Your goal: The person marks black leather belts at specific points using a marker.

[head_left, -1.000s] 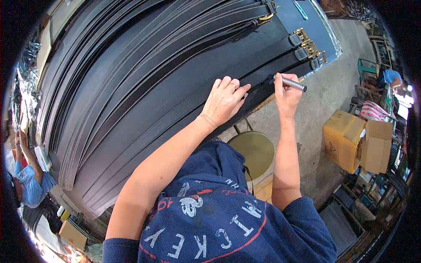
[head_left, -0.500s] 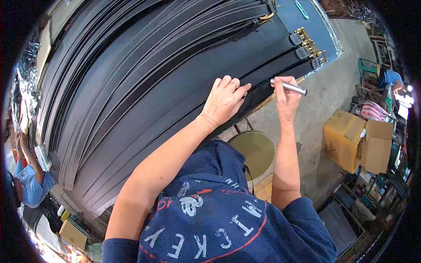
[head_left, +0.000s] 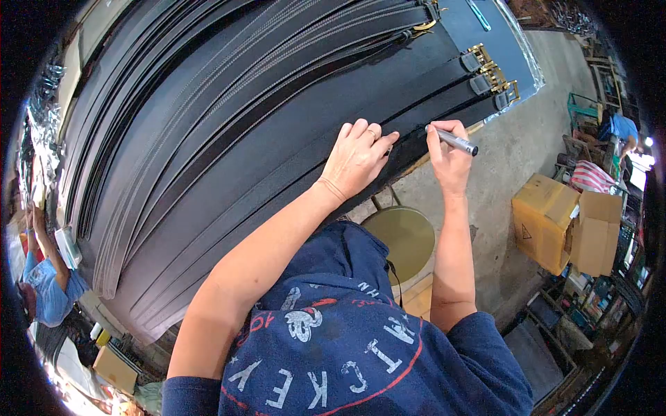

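Note:
Several black leather belts (head_left: 277, 159) with gold buckles (head_left: 494, 76) lie side by side along the dark work table. My left hand (head_left: 355, 158), a ring on one finger, rests palm down on the belts nearest me. Its fingers are bent, with the index finger and thumb closed at the edge of a belt; their tips are partly hidden. In my right hand (head_left: 449, 156) is a silver marker pen (head_left: 454, 141), gripped between thumb and fingers. The pen's tip end meets or nearly meets the edge of the nearest belt, right of my left hand.
More belts (head_left: 159, 76) lie bunched across the table's far side. A teal tool (head_left: 479, 15) sits on the blue surface (head_left: 513, 55). Below the table edge is a round stool (head_left: 399, 243). An open cardboard box (head_left: 548, 218) stands right. People work at far left (head_left: 47, 288) and far right (head_left: 621, 127).
My right hand has shifted slightly left, and the marker pen's rear end has swung a little down and left. My left hand stays in almost the same place on the belts.

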`<action>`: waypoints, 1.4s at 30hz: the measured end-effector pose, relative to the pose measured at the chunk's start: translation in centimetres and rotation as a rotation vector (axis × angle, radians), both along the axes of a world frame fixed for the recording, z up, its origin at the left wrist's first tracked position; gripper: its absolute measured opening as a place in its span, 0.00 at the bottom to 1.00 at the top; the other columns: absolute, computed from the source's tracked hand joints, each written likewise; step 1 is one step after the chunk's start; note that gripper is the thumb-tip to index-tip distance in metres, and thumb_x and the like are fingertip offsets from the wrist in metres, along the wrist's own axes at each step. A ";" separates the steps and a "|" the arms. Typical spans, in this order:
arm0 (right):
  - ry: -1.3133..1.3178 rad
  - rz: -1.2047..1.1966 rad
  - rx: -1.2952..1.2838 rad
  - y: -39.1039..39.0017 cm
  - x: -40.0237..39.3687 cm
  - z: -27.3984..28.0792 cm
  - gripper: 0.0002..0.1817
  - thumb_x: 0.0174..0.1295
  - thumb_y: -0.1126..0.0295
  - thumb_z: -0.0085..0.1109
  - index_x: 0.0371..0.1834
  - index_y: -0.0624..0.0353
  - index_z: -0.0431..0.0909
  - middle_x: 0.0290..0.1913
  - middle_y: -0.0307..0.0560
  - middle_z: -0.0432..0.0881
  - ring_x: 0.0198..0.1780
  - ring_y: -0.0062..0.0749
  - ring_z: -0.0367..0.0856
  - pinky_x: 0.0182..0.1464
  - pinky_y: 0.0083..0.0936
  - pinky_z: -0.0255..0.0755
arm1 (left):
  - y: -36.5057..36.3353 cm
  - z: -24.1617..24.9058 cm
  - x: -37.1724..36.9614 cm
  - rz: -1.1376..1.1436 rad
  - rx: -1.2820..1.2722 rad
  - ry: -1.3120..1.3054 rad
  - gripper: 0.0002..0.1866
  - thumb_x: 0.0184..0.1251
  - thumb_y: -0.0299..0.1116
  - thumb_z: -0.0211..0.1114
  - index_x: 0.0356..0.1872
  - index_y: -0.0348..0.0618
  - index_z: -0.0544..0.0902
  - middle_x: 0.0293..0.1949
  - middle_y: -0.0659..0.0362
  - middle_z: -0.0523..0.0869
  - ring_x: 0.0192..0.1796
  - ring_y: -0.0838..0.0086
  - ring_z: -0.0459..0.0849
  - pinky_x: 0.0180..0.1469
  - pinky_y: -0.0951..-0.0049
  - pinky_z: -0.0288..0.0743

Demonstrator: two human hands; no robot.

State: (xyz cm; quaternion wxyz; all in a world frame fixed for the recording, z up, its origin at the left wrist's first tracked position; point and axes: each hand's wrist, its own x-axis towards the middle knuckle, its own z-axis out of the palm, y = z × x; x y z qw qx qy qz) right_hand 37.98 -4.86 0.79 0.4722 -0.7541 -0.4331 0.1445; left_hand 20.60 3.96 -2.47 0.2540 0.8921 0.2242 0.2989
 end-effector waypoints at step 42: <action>-0.043 -0.067 0.025 0.3 -0.9 -0.8 0.08 0.65 0.71 0.67 0.33 0.62 0.79 0.26 0.37 0.80 0.26 0.17 0.74 0.31 0.19 0.70 | 0.1 -0.1 0.0 0.050 -0.051 -0.062 0.15 0.52 0.31 0.74 0.43 0.47 0.85 0.30 0.59 0.73 0.38 0.64 0.73 0.40 0.65 0.65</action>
